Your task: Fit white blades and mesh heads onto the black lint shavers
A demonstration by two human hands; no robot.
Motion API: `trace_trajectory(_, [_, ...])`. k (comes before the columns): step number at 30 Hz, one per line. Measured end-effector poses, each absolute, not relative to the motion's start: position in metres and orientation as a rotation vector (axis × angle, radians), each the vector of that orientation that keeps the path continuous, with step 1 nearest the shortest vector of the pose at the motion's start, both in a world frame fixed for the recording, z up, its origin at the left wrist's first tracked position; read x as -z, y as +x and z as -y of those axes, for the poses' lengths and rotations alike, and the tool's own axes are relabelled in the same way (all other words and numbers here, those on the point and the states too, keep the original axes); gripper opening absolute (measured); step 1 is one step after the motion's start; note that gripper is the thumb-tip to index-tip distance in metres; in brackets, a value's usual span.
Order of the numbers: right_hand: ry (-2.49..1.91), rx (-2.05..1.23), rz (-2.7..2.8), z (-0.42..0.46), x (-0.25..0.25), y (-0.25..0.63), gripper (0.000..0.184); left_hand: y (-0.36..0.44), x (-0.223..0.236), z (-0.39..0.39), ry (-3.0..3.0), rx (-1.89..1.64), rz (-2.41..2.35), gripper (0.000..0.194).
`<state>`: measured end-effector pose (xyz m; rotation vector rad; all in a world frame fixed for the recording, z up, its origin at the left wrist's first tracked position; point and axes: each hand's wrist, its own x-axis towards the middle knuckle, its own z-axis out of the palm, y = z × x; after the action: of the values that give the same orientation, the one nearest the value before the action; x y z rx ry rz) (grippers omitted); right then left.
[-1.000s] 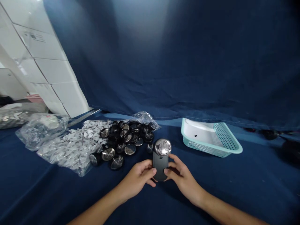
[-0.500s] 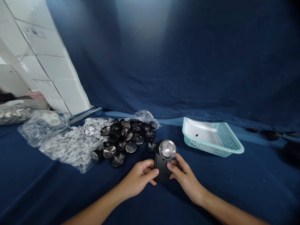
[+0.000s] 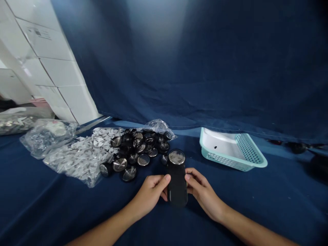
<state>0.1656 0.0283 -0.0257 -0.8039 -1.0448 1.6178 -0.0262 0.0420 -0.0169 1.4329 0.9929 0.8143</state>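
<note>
Between my two hands is a black fabric shaver (image 3: 177,186) with a round, perforated silver head at its far end. My left hand (image 3: 153,191) grips its left edge, thumb on the near face and fingers behind. From the other side, my right hand (image 3: 202,191) pinches the right edge with thumb and fingertips. A heap of round black caps with perforated metal faces (image 3: 137,147) lies beyond my left hand. One such cap (image 3: 164,159) is partly hidden behind the shaver.
Left of the heap, a clear plastic bag (image 3: 77,167) spills many small grey pieces. A turquoise basket (image 3: 225,160) with a white bottom and a small black item inside stands at right. A dark blue curtain (image 3: 194,68) hangs behind; white boxes (image 3: 58,71) are stacked at left.
The shaver has turned and tilted in my hands; its head now lies lower in view and further left, and its body shows longer. Both hands still hold it.
</note>
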Motion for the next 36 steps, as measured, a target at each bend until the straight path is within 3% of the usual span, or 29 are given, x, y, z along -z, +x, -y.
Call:
trace_trajectory(8, [-0.747,-1.673,1.009,-0.029,0.029,0.169,0.025,-0.026,0.021,-0.045,1.396,-0.855,-0.972,0.048])
trace_trajectory(15, [-0.721,-1.672,1.012,-0.031,0.029,0.168,0.016,-0.029,0.018,-0.04,1.607,-0.919,-1.083,0.052])
trace_trajectory(26, [-0.702,-1.748,1.035,-0.032,0.03,0.173,0.028,-0.036,0.009,-0.035,2.039,-0.93,-1.151,0.048])
trace_trajectory(36, [-0.643,-1.868,0.964,-0.037,0.028,0.178,0.046,-0.032,0.004,-0.04,1.555,-1.081,-0.952,0.033])
